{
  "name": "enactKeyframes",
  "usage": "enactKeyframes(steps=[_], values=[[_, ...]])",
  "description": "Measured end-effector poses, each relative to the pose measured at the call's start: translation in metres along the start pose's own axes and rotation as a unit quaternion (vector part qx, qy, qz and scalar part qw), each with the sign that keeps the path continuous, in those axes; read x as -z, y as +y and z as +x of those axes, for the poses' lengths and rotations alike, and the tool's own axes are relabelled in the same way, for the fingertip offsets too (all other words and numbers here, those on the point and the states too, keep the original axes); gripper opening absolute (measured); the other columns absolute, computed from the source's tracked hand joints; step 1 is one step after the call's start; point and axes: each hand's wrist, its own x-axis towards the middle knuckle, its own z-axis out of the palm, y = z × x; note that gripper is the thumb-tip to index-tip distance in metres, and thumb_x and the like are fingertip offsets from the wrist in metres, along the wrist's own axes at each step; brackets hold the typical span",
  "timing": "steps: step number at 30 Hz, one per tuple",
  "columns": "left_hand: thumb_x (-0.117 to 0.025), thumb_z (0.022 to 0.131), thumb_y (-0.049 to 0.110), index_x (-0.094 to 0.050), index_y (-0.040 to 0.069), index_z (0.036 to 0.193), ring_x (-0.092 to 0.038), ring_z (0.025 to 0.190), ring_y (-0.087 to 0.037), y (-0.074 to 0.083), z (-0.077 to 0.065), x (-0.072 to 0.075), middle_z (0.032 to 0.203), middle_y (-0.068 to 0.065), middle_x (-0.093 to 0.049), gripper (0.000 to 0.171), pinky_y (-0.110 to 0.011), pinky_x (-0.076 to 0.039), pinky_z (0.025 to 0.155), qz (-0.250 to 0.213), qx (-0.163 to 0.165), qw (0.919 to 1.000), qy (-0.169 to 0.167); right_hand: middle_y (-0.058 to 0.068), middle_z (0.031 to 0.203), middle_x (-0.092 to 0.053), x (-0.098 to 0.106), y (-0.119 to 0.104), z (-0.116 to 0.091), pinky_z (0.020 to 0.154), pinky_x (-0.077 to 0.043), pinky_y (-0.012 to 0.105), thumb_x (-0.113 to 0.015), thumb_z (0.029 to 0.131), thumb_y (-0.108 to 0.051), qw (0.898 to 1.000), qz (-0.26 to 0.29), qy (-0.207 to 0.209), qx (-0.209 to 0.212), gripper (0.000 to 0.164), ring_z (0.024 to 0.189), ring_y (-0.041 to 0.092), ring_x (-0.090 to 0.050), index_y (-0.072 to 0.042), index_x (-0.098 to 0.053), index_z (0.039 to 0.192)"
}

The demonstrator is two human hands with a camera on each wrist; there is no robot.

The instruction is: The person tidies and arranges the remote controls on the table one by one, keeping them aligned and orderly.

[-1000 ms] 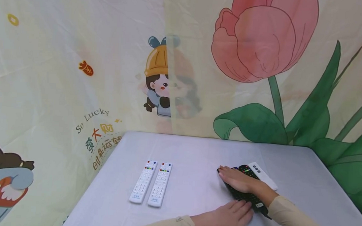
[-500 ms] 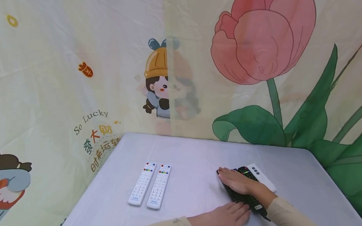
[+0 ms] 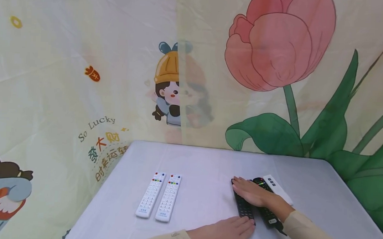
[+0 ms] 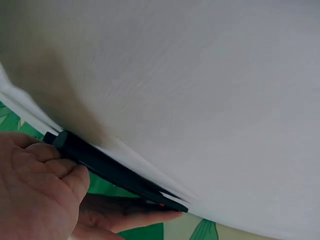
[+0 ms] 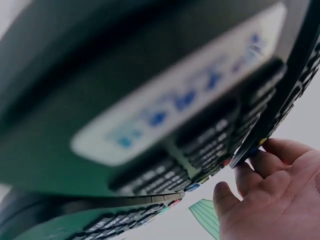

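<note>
A black remote control (image 3: 244,206) lies at a slant on the table under both hands. My left hand (image 3: 223,232) lies with straight fingers over its near end; in the left wrist view, the fingers of that hand (image 4: 42,187) touch the dark remote's side (image 4: 117,172). At its far end rests my right hand (image 3: 252,192), fingers extended across the top. Close in the right wrist view, fingertips of the right hand (image 5: 280,197) touch a black remote's edge. Beside it, partly hidden by the right wrist, lies another black remote (image 3: 269,218) with a white label (image 5: 185,95).
Two white remotes (image 3: 151,195) (image 3: 168,198) lie side by side on the left of the white table (image 3: 201,177). A white remote (image 3: 279,191) lies right of the black ones. A printed cloth (image 3: 117,59) hangs behind the table's far edge.
The near end of the leftmost black remote has swung left, away from the black remote beside it. My left hand has shifted left with it; the right hand stays nearly in place.
</note>
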Motion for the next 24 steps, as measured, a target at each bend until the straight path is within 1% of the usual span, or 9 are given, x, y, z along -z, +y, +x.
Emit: enactKeyframes(steps=[5, 9, 12, 14, 15, 19, 21, 24], values=[[-0.028, 0.1, 0.065, -0.01, 0.008, 0.159, -0.007, 0.154, -0.014, -0.005, -0.013, -0.004, 0.167, -0.005, -0.01, 0.084, -0.021, -0.015, 0.121, -0.021, 0.002, 0.9998, -0.002, 0.016, 0.163, -0.025, -0.001, -0.001, 0.001, 0.121, -0.011, 0.059, -0.02, 0.106, -0.053, 1.0, 0.001, 0.008, 0.0, 0.071, 0.152, 0.038, -0.016, -0.002, -0.031, 0.154], [-0.028, 0.1, 0.065, -0.005, 0.01, 0.159, -0.001, 0.154, -0.013, -0.01, -0.021, -0.008, 0.167, -0.003, -0.004, 0.084, -0.02, -0.012, 0.121, -0.054, 0.0, 0.9984, -0.013, 0.015, 0.163, -0.024, -0.004, -0.001, 0.004, 0.121, -0.013, 0.059, -0.018, 0.106, -0.053, 1.0, -0.011, 0.009, -0.001, 0.071, 0.152, 0.038, -0.016, -0.003, -0.031, 0.154], [-0.027, 0.1, 0.065, -0.003, 0.011, 0.159, 0.001, 0.154, -0.011, -0.012, -0.028, -0.012, 0.167, -0.002, -0.002, 0.084, -0.02, -0.01, 0.121, -0.071, 0.002, 0.9974, -0.016, 0.015, 0.163, -0.024, -0.005, -0.001, 0.005, 0.121, -0.012, 0.059, -0.02, 0.106, -0.052, 1.0, -0.004, 0.013, 0.0, 0.07, 0.152, 0.038, -0.016, -0.002, -0.031, 0.154], [-0.025, 0.1, 0.065, -0.005, 0.011, 0.159, -0.001, 0.154, -0.011, -0.013, -0.034, -0.013, 0.167, -0.002, -0.004, 0.083, -0.021, -0.012, 0.121, -0.061, 0.007, 0.9981, -0.01, 0.016, 0.163, -0.025, -0.005, -0.001, 0.005, 0.121, -0.012, 0.059, -0.02, 0.106, -0.052, 1.0, 0.004, 0.017, 0.003, 0.07, 0.152, 0.038, -0.016, -0.002, -0.031, 0.154], [-0.024, 0.1, 0.065, -0.006, 0.011, 0.159, -0.002, 0.154, -0.011, -0.013, -0.038, -0.013, 0.167, -0.001, -0.005, 0.082, -0.021, -0.012, 0.121, -0.065, 0.009, 0.9978, -0.007, 0.015, 0.163, -0.025, -0.005, -0.001, 0.005, 0.121, -0.012, 0.059, -0.02, 0.106, -0.053, 1.0, 0.005, 0.016, 0.003, 0.07, 0.152, 0.038, -0.016, -0.003, -0.03, 0.154], [-0.021, 0.102, 0.061, -0.011, 0.009, 0.159, -0.008, 0.153, -0.012, -0.011, -0.048, -0.014, 0.167, -0.003, -0.011, 0.077, -0.023, -0.015, 0.121, -0.07, 0.001, 0.9975, 0.015, 0.014, 0.163, -0.024, -0.008, 0.0, 0.003, 0.12, -0.013, 0.06, -0.019, 0.105, -0.054, 1.0, 0.013, 0.004, 0.0, 0.071, 0.152, 0.038, -0.016, -0.003, -0.03, 0.154], [-0.023, 0.103, 0.06, -0.011, 0.009, 0.159, -0.009, 0.153, -0.012, -0.01, -0.052, -0.013, 0.167, -0.003, -0.012, 0.076, -0.022, -0.016, 0.121, -0.077, -0.003, 0.9969, 0.018, 0.014, 0.164, -0.023, -0.008, -0.001, 0.004, 0.12, -0.012, 0.06, -0.019, 0.105, -0.055, 1.0, 0.017, 0.0, -0.001, 0.072, 0.152, 0.038, -0.015, -0.004, -0.03, 0.155], [-0.023, 0.103, 0.061, -0.011, 0.009, 0.159, -0.01, 0.154, -0.013, -0.012, -0.056, -0.011, 0.167, -0.003, -0.012, 0.078, -0.022, -0.017, 0.121, -0.062, 0.003, 0.998, 0.013, 0.012, 0.164, -0.023, -0.008, -0.004, 0.006, 0.121, -0.012, 0.059, -0.02, 0.105, -0.056, 1.0, 0.022, 0.006, 0.001, 0.072, 0.153, 0.036, -0.015, -0.005, -0.03, 0.155]])
